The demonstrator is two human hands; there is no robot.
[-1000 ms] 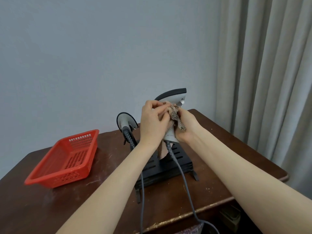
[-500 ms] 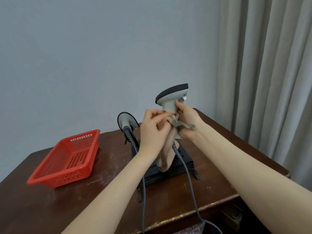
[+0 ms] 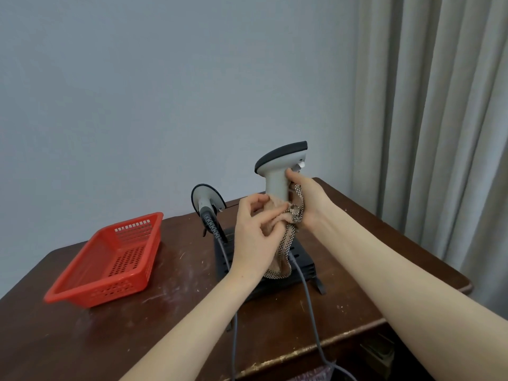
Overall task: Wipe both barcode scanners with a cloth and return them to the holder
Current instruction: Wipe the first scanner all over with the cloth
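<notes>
Two scanners, one cloth, and only the head view to go by. My right hand (image 3: 309, 206) grips the raised scanner (image 3: 276, 174) high on its handle, fingers (image 3: 292, 176) curled round it just under the head, with a strip of the cloth (image 3: 286, 244) caught against the palm. My left hand (image 3: 254, 232) pinches the cloth round the foot of the handle, just below the right fingers. A second ago the cloth was bunched up by the scanner's head; now it has slid down and the head stands bare. I judge the head wiped and the handle under way, so this one is nearly due back in the holder (image 3: 304, 260), beneath both sets of fingers. The second scanner (image 3: 206, 200) rests in the holder, left of my left fingers, above the surface (image 3: 371, 243).
</notes>
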